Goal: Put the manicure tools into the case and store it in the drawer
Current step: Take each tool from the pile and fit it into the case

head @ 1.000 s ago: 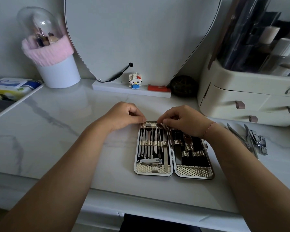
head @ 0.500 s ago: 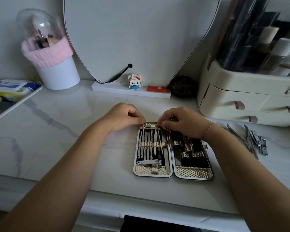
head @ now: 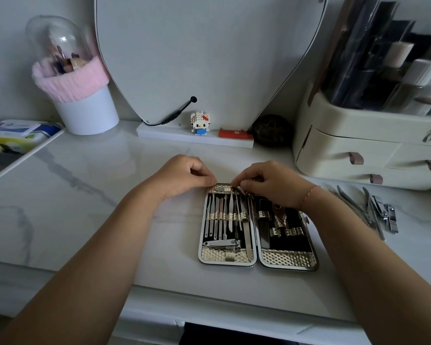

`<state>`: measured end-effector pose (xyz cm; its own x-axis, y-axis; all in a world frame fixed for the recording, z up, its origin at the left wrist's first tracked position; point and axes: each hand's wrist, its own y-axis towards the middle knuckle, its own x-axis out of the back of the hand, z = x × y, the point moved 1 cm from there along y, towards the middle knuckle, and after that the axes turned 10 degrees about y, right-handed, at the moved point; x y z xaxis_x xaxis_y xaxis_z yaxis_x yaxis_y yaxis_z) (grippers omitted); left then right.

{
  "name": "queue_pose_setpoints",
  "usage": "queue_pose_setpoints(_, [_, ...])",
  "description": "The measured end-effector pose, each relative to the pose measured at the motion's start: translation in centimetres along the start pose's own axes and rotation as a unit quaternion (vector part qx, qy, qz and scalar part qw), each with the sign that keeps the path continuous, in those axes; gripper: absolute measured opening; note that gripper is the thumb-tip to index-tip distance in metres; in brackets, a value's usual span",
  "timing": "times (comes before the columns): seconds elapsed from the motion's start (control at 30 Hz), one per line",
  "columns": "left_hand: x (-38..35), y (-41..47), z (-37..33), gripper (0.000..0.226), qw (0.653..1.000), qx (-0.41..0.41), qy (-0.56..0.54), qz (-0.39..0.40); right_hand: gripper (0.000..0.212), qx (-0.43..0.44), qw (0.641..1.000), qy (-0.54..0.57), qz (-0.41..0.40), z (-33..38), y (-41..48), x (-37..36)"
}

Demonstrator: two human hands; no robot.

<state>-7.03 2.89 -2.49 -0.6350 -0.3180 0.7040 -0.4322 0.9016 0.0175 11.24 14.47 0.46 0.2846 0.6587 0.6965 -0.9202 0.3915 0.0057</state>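
The right hand point(head: 266, 183) has its fingertips bunched and pinching the far end of a long flat file point(head: 246, 237). The file lies slanted in the left half of the open case point(head: 289, 258), close to the hinge. The left hand point(head: 184, 175) is curled, with its thumb tip touching the far left corner of the case rim; I cannot tell whether it nips the rim or only rests there.

The case lies flat and open on the marble table point(head: 90, 195), near the front edge, between the two forearms. Its left half holds a row of thin tools under a gold strap, with a nail clipper point(head: 222, 243) lying across the near end. The right half is mostly bare black lining.

More loose metal tools point(head: 373, 212) lie on the table to the right of the case, well apart from it. Just beyond them stands a cream drawer unit point(head: 358, 158). At the far side is a mirror point(head: 197, 58) with a small toy figure point(head: 200, 123) on its base. A white cup with a pink knit band point(head: 82, 103) stands at far left.
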Motion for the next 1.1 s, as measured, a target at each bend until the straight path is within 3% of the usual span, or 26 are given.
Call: queue_pose_setpoints(1.1, [0.06,-0.11,-0.13,0.005,1.0,0.001,-0.006,0.007,0.018,-0.035,0.999,0.037,-0.016,0.48,-0.43,0.3])
